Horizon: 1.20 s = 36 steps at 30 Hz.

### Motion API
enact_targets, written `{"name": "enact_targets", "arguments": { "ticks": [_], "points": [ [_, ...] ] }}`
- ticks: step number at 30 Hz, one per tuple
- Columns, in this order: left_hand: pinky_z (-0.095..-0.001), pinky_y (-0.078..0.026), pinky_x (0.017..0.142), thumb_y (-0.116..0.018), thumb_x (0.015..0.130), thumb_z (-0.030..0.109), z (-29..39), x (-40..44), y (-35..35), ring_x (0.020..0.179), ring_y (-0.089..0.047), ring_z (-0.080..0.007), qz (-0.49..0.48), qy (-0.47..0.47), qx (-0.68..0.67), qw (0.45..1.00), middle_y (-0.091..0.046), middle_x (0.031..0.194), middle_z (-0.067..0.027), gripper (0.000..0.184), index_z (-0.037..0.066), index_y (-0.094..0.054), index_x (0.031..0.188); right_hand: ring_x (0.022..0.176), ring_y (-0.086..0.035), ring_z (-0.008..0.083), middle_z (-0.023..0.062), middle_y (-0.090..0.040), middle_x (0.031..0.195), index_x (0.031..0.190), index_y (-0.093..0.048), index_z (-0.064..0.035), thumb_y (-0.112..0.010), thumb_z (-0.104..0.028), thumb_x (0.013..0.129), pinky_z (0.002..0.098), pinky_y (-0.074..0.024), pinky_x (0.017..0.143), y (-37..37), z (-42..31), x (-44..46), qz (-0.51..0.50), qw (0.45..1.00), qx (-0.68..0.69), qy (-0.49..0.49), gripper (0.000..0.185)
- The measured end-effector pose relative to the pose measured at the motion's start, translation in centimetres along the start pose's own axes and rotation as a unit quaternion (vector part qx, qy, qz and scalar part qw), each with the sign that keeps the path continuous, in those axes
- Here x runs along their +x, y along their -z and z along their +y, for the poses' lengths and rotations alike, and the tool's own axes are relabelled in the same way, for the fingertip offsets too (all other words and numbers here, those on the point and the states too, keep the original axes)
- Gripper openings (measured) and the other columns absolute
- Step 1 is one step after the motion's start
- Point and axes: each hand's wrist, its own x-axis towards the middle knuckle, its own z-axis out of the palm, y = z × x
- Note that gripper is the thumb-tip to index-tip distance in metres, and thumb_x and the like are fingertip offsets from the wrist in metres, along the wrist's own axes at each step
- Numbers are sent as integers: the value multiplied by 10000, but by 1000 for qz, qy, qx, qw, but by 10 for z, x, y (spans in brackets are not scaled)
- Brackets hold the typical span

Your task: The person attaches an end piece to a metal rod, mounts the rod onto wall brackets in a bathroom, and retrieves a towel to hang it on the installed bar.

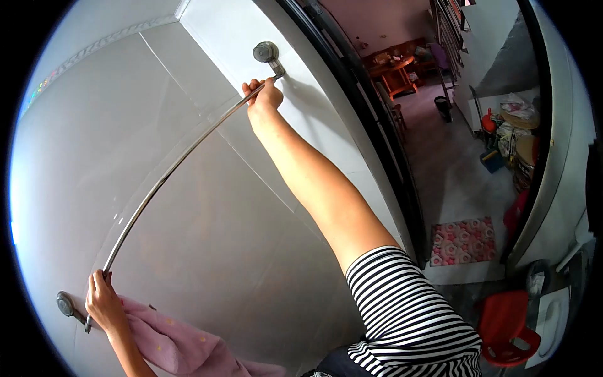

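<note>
A thin metal towel bar (164, 178) runs along the grey tiled wall, looking curved through the lens. My left hand (103, 300) is closed around its lower left end, beside a round grey suction mount (65, 304). Up at the other end, my right hand (265, 96) grips the bar just below a second round suction mount (266, 51) on the white wall strip. A pink towel (179, 342) hangs by my left forearm; whether it rests on the arm or on something else I cannot tell.
Right of the wall, a dark-framed doorway (370, 125) opens onto a room with a pink patterned mat (463, 242), a wooden table (396, 72) and a blue dustpan (492, 160). A red plastic chair (507, 330) stands at lower right.
</note>
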Motion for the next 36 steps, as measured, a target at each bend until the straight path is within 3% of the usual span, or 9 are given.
{"name": "enact_targets", "arguments": {
  "ticks": [6, 22, 27, 31, 34, 36],
  "points": [
    [-386, -452, 548, -595, 838, 137, -5, 3, -5, 648, -582, -304, 16, -11, -8, 1000, -575, 763, -99, 127, 47, -505, 842, 568, -498, 123, 69, -490, 742, 941, -398, 10, -360, -208, 967, 311, -581, 585, -6, -1, -2, 3, 1000, 16, -12, 222],
    [-386, -444, 540, -603, 831, 121, -1, 3, -2, 642, -581, -304, 8, 3, -8, 1000, -572, 769, -92, 130, 36, -505, 837, 607, -552, 153, 92, -519, 720, 901, -406, -8, -386, -189, 953, 319, -581, 599, 4, -6, 2, -33, 999, 34, -20, 189],
    [-369, -470, 572, -605, 830, 114, -4, 4, 0, 702, -614, -294, -23, 20, -33, 999, -619, 844, -100, 148, 43, -568, 955, 709, -616, 238, 144, -570, 793, 970, -440, 22, -386, -250, 934, 354, -580, 639, 23, -24, 23, -84, 994, -49, -41, 280],
    [-355, -499, 612, -610, 827, 92, -6, 2, -5, 762, -638, -280, -24, 32, -71, 997, -638, 895, -114, 242, 48, -582, 1063, 763, -623, 285, 193, -563, 845, 983, -432, 56, -416, -146, 894, 407, -573, 718, 42, -51, 42, -96, 985, -135, -47, 222],
    [-333, -520, 636, -613, 811, 8, 4, 7, -2, 786, -647, -265, 96, 6, -71, 993, -633, 919, -131, 315, 35, -584, 1124, 841, -608, 319, 225, -552, 907, 1020, -418, 91, -407, -103, 895, 430, -548, 799, 50, -68, 47, -130, 969, -199, -68, 231],
    [-324, -510, 611, -607, 810, -10, 26, 16, 16, 746, -634, -254, 102, -9, -100, 990, -621, 895, -129, 298, 29, -596, 1105, 904, -600, 334, 242, -551, 968, 1048, -422, 104, -403, -118, 917, 431, -529, 846, 51, -79, 43, -158, 951, -259, -58, 258]
  ]
}}
